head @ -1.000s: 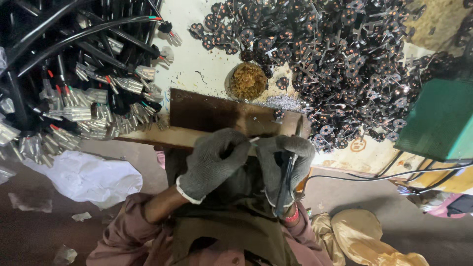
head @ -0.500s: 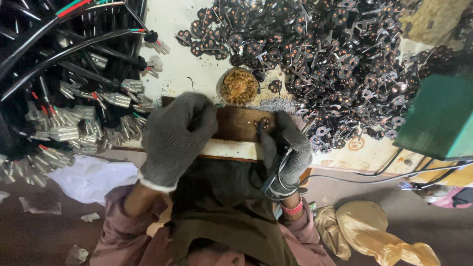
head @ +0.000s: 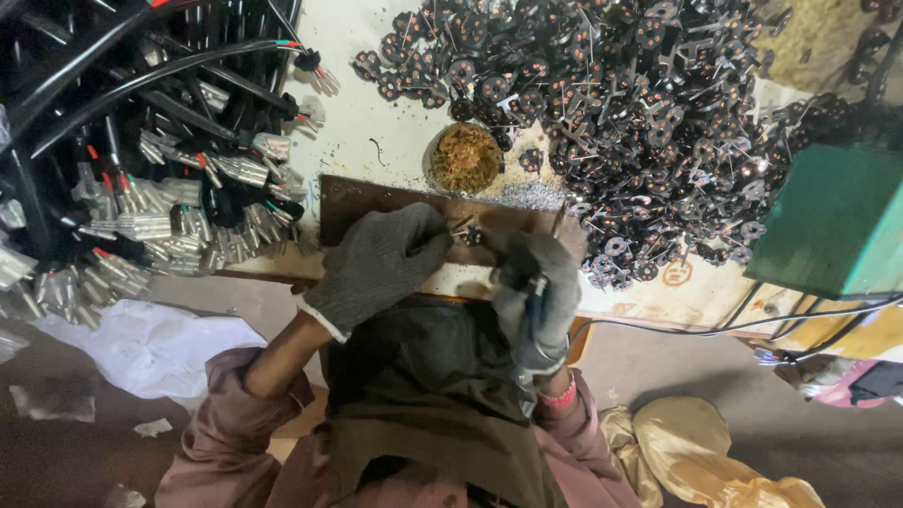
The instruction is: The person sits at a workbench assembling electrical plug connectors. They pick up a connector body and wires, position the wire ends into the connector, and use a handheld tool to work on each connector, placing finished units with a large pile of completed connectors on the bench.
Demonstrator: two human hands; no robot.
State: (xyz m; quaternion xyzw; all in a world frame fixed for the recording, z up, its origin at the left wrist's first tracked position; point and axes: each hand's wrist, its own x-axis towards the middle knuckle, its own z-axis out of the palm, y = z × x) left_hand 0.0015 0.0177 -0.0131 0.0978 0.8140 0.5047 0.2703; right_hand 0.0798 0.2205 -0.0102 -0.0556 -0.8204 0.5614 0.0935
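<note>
Since half a second ago, we see both gloved hands drawn closer together over the brown board, the left one having come down from the board's far edge toward its middle.

At far left, a heap of black cables [head: 141,141] with metal terminals and red and green wire ends covers the desk [head: 376,122]. White cloth [head: 150,343] lies on the floor below it.

Our left hand [head: 381,263] rests curled on the board [head: 357,199], fingertips pinching at a small metal part [head: 467,230] near the board's centre; the glove hides how firm that hold is, so it may only be touching. Just beyond the board sits a round tin [head: 466,158] of yellowish crumbs, with grey filings beside it.

Our right hand [head: 536,292] is closed around a slim dark tool [head: 532,306], its tip pointing toward the same part. A pink band shows at that wrist.

Further right, a large pile of dark round discs [head: 640,113] with wire legs spreads across the desk, and a green box [head: 837,221] stands at the right edge, cables running beneath it.
</note>
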